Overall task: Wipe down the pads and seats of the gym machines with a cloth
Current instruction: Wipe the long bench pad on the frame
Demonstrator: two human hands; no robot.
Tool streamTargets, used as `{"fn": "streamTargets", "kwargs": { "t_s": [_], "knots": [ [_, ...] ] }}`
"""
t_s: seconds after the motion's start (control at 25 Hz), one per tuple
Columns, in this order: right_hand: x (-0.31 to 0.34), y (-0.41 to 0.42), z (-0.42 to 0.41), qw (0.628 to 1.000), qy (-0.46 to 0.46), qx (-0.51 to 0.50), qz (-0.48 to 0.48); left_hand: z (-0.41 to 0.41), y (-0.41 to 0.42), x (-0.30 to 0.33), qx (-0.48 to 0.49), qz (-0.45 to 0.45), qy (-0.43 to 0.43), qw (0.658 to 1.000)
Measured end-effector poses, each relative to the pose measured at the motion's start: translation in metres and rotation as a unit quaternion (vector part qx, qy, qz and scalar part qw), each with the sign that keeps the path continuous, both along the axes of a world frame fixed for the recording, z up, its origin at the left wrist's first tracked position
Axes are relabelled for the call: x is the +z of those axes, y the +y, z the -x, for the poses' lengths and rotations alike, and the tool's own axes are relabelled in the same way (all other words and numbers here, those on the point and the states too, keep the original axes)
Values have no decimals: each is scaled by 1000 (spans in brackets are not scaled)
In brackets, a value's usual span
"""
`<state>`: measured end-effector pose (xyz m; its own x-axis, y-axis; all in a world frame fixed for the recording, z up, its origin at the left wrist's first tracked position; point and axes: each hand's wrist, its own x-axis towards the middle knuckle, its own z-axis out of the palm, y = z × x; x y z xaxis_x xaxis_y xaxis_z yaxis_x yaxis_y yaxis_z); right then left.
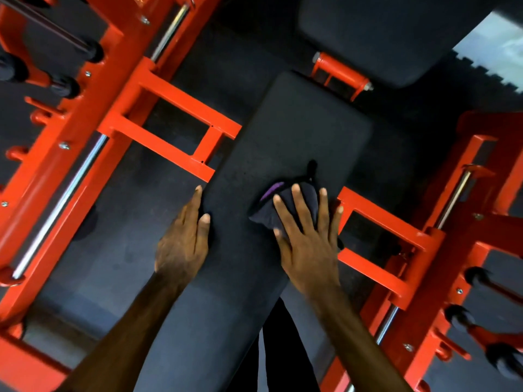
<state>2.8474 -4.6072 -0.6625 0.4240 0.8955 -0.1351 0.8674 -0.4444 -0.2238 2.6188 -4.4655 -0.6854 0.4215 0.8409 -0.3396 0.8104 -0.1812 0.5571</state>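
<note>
— Where are your hands?

— Both are on the long black pad of the bench (285,137). My right hand (307,236) lies flat with its fingers spread, pressing down on the cloth (264,212). My left hand (182,239) rests on the pad's edge at about nine o'clock from the cloth, fingers straight and close together, the thumb lying on the top surface. It holds nothing.

— And the cloth itself?

— It is a dark bundle with a strip of purple showing, bunched under my right fingers, near the middle of the pad and a little toward the three o'clock edge. My fingertips reach past it at twelve o'clock, and my little finger lies near the pad's right edge.

— What stands around the pad?

— Orange frame (175,137) on both sides. At ten o'clock a rectangular bracket runs out from the pad's edge to an upright with a chrome guide rod (60,205). At three o'clock a matching orange bracket (379,241) meets another upright with its own rod. At twelve o'clock, beyond the pad's far end, sits a second black pad (396,38), with an orange hinge piece (341,73) between the two. Black rubber floor (113,236) shows under everything.

— Anything at five o'clock?

— Black-tipped pegs (478,275) stick out of the frame there.
</note>
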Motion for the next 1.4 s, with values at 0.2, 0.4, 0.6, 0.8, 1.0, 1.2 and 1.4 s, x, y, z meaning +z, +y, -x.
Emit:
{"fn": "streamTargets", "kwargs": {
  "t_s": [0.2, 0.4, 0.6, 0.8, 1.0, 1.2, 1.4],
  "knots": [
    [2, 59, 35, 999, 14, 48, -2, -1, 0, -4, -7, -7, -14, 1000],
    [4, 4, -3, 988, -19, 151, -16, -3, 3, 3, -13, -13, -22, 1000],
    [5, 88, 42, 1000, 11, 9, 1, -4, 0, 1, -1, -23, -19, 1000],
    [5, 54, 10, 977, -3, 213, -15, -3, 3, 2, -8, -12, -37, 999],
    [1, 119, 13, 1000, -1, 1, -4, -13, 5, 2, -5, -17, -33, 999],
    [-1, 113, 21, 983, 4, 183, -15, -12, 6, -1, -14, -23, -35, 999],
    [-1, 115, -12, 996, -23, 81, -21, -23, 13, 3, 0, -23, -46, 999]
  ]
}}
